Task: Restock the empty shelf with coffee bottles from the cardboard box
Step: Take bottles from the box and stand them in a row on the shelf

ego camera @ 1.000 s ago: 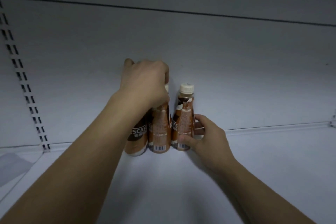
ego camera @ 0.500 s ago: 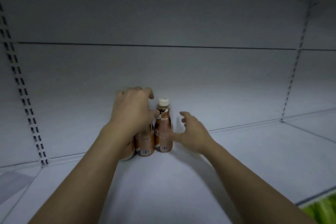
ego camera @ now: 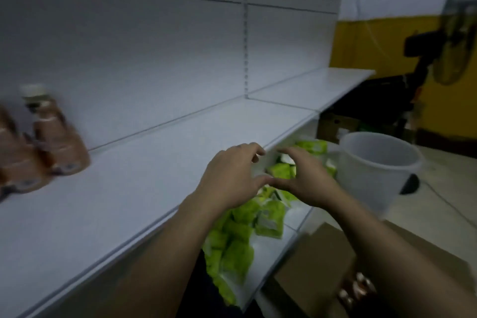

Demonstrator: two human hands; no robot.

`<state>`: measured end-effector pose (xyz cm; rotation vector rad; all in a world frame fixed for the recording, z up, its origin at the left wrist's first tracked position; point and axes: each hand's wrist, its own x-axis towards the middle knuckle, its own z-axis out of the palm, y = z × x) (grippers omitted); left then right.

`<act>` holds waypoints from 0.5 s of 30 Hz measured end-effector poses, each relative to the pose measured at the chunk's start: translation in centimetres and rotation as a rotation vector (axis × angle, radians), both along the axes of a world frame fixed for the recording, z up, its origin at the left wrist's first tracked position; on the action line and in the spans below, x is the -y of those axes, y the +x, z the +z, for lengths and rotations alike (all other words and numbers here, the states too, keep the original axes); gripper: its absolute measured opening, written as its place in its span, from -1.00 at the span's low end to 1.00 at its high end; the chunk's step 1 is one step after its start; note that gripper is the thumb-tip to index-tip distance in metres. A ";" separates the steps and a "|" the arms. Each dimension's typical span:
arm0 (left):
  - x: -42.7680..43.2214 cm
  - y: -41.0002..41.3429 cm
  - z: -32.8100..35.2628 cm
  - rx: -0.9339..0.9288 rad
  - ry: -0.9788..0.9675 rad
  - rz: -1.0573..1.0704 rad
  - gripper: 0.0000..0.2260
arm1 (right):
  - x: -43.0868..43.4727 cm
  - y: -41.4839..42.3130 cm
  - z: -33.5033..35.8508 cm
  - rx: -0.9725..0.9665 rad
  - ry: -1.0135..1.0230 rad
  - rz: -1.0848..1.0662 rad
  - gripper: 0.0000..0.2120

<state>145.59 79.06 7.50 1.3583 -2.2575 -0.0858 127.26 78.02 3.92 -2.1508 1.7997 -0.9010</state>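
Brown coffee bottles (ego camera: 55, 142) with cream caps stand blurred at the far left of the white shelf (ego camera: 144, 183), close to its back panel. My left hand (ego camera: 232, 178) and my right hand (ego camera: 304, 178) hover side by side at the shelf's front edge, thumbs nearly touching, fingers spread, holding nothing. The cardboard box (ego camera: 317, 263) lies at the bottom right, and several bottle tops (ego camera: 357, 289) show inside it.
Green packets (ego camera: 240, 235) fill the lower shelf under my hands. A white plastic bucket (ego camera: 374, 173) stands on the floor to the right. A black fan (ego camera: 454, 36) hangs before the yellow wall at the far right.
Both hands have let go of the bottles and pulled back to the shelf's front edge. My view has swung right and down, bringing the lower shelf, bucket and box into sight.
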 end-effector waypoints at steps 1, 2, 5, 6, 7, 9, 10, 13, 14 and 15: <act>0.0 -2.0 -0.9 0.066 -0.042 -0.032 -0.61 | -0.7 -2.1 -1.2 -0.018 0.042 -0.048 -0.25; 0.1 -3.9 -1.7 0.110 -0.085 -0.068 -0.63 | -1.4 -4.1 -2.4 -0.022 0.080 -0.091 -0.24; 0.0 -9.9 -4.1 0.139 -0.113 -0.232 -0.64 | -3.6 -9.7 -5.4 -0.015 0.160 -0.219 -0.23; 0.1 -11.9 -5.0 0.138 -0.084 -0.291 -0.62 | -4.3 -11.4 -6.3 -0.022 0.185 -0.265 -0.22; 0.2 -13.8 -5.9 0.145 -0.042 -0.341 -0.61 | -5.0 -13.0 -7.3 -0.031 0.215 -0.314 -0.21; 0.7 -17.3 -7.9 0.183 0.039 -0.416 -0.58 | -6.6 -15.7 -9.2 -0.040 0.277 -0.417 -0.21; 1.0 -19.0 -8.9 0.210 0.077 -0.447 -0.57 | -7.5 -16.9 -10.1 -0.039 0.305 -0.468 -0.21; 1.7 -23.7 -11.5 0.277 0.188 -0.517 -0.50 | -10.0 -19.6 -12.8 -0.036 0.403 -0.612 -0.21; 1.7 -25.2 -12.3 0.297 0.223 -0.542 -0.49 | -10.8 -20.3 -13.7 -0.021 0.442 -0.655 -0.22; 1.6 -26.7 -13.2 0.322 0.258 -0.566 -0.47 | -11.6 -20.8 -14.5 0.000 0.481 -0.695 -0.22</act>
